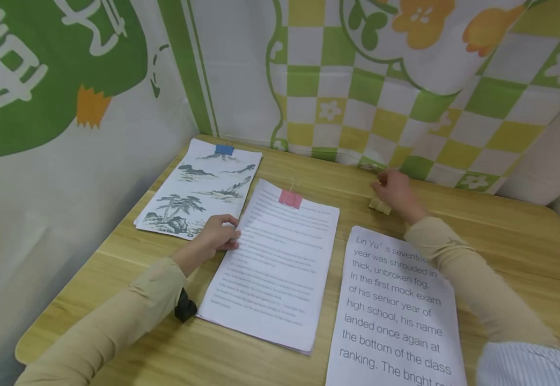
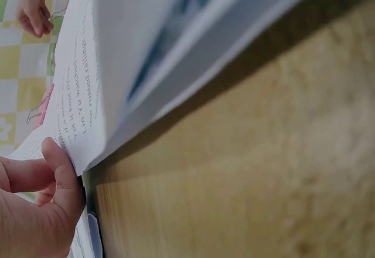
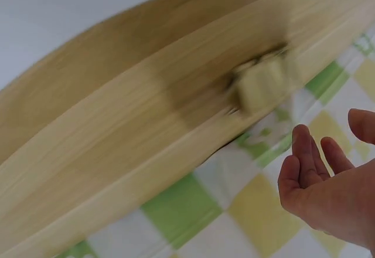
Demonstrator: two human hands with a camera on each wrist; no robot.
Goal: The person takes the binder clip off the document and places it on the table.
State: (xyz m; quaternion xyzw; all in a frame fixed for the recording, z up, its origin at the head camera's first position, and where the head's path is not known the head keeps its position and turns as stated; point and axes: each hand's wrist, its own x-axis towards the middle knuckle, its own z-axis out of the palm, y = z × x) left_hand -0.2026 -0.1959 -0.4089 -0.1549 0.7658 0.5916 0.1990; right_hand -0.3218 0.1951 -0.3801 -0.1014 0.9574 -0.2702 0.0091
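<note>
My left hand (image 1: 217, 233) grips the left edge of a stack of printed pages (image 1: 275, 268), its thumb on the top sheet in the left wrist view. A pink binder clip (image 1: 290, 199) sits on the stack's top edge. Near the back of the table my right hand (image 1: 396, 193) hovers by a yellow binder clip (image 1: 380, 207). Seen from the right wrist, that yellow clip (image 3: 261, 85) is blurred and lies apart from my loosely curled fingers (image 3: 302, 152), which hold nothing.
Sheets with a landscape painting (image 1: 203, 193) lie at the back left under a blue binder clip (image 1: 224, 149). Large-print sheets (image 1: 396, 316) lie at the front right, partly under my right forearm. A checked cloth (image 1: 347, 80) hangs behind the wooden table (image 1: 130, 289).
</note>
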